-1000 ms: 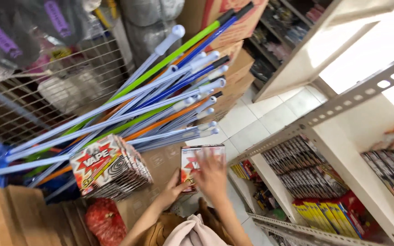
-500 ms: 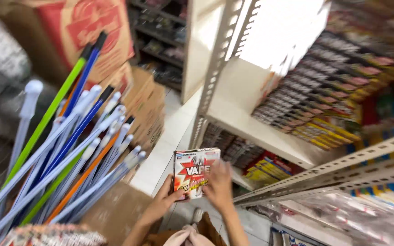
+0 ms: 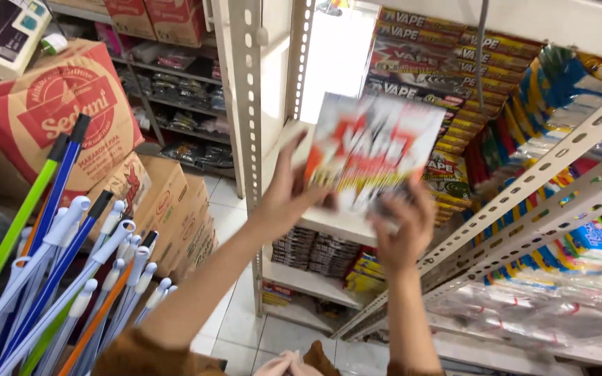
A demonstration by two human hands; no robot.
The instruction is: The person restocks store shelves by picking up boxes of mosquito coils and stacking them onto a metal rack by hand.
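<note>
The metal shelving unit (image 3: pixel 524 202), with perforated uprights and angled rails, fills the space ahead of and to the right of both hands. On its upper shelf, directly beyond the hands, a stacked row of flat packs (image 3: pixel 440 63) in red, black and yellow is stored. Below the right hand, clear-wrapped goods (image 3: pixel 538 306) are laid on the lower shelves. Well to the left of the left hand, brown cardboard cartons (image 3: pixel 71 118) are piled, and below them a bundle of long handles (image 3: pixel 71 278) in blue, green and orange is leaned.

The flat pack (image 3: pixel 374 153), red and white and motion-blurred, is held between both hands at shelf height. It is gripped at its left edge by the left hand (image 3: pixel 287 198), thumb on the front face, and supported from beneath at its lower right corner by the right hand (image 3: pixel 402 230), fingers closed on it.

Compared with half a second ago, the pack has been raised from waist level, near the handles, to just in front of the matching stacked row. The work is judged to be at the point of placement.
</note>
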